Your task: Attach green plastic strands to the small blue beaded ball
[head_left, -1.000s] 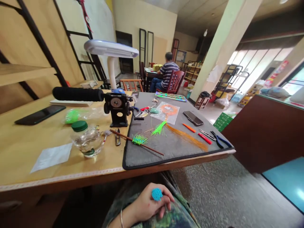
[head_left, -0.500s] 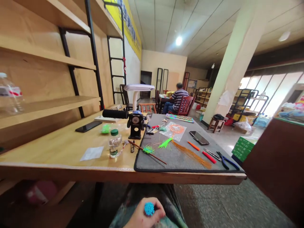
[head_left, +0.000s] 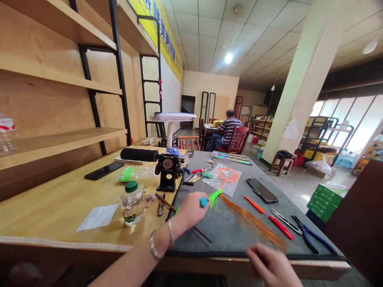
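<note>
My left hand [head_left: 193,209] is closed on a small blue bundle [head_left: 204,202]; in the earlier frame its end looked bumpy, like many strands seen end-on. It hovers over the grey mat, beside the bright green strands [head_left: 215,199]. Under that hand lies a thin brown stick [head_left: 203,235], its green tuft mostly covered. My right hand [head_left: 272,264] is at the mat's front edge, below the long orange-brown strands [head_left: 254,219]. Its thumb and forefinger are drawn together and slightly blurred; anything between them is hidden.
On the mat [head_left: 227,239] lie an orange pen-like stick [head_left: 254,204], a red tube [head_left: 281,227], thread snips [head_left: 285,221], blue-handled pliers [head_left: 308,235] and a phone [head_left: 262,190]. A black clamp device [head_left: 166,171] and a bottle [head_left: 131,205] stand left. A person [head_left: 230,129] sits further back.
My left hand has risen from the lap to above the mat, still holding the blue bundle. My right hand has come into view at the table's front edge. The view has shifted closer to the table.
</note>
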A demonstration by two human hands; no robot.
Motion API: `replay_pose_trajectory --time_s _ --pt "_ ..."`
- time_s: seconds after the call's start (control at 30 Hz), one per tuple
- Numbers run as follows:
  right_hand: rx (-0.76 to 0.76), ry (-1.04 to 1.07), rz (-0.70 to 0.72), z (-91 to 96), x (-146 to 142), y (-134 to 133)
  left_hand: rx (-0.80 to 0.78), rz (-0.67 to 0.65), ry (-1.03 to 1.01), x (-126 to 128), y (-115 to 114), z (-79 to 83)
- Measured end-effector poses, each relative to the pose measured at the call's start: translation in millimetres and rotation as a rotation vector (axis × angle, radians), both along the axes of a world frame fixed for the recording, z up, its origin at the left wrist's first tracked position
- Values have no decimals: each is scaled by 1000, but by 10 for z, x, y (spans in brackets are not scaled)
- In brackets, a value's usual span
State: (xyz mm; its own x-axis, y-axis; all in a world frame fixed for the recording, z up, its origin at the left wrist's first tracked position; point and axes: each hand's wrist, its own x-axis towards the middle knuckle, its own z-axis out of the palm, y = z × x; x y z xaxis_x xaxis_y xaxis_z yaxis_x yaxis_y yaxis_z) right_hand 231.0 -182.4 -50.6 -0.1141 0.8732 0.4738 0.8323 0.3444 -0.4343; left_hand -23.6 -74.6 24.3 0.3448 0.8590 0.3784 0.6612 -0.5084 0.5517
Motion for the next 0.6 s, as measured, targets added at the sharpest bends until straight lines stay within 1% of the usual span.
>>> replay_pose_trajectory --time_s 0.03,0.07,0.1,0.17,0.2,0.27,0.33,0.4,0.6 --pt "-166 58 15 150 -78 239 -46 35 139 61 160 49" --pt "-332 133 17 287 -161 481 -64 53 187 126 299 81" --pt "-456 210 -40 399 -242 718 -85 62 222 190 412 97" --pt "-531 236 -81 524 -384 1139 -122 82 288 308 564 89" --pt "-561 245 -98 539 -440 1310 -138 94 319 357 608 72" --pt "-613 254 -124 506 -523 1560 -173 112 372 424 655 28" --pt "-658 256 -143 450 -577 1702 -202 108 404 449 674 -14" --pt "-685 246 -159 424 -613 1777 -214 82 410 440 686 -48" --pt "-686 178 -196 505 -644 1885 -210 31 383 380 707 -107"
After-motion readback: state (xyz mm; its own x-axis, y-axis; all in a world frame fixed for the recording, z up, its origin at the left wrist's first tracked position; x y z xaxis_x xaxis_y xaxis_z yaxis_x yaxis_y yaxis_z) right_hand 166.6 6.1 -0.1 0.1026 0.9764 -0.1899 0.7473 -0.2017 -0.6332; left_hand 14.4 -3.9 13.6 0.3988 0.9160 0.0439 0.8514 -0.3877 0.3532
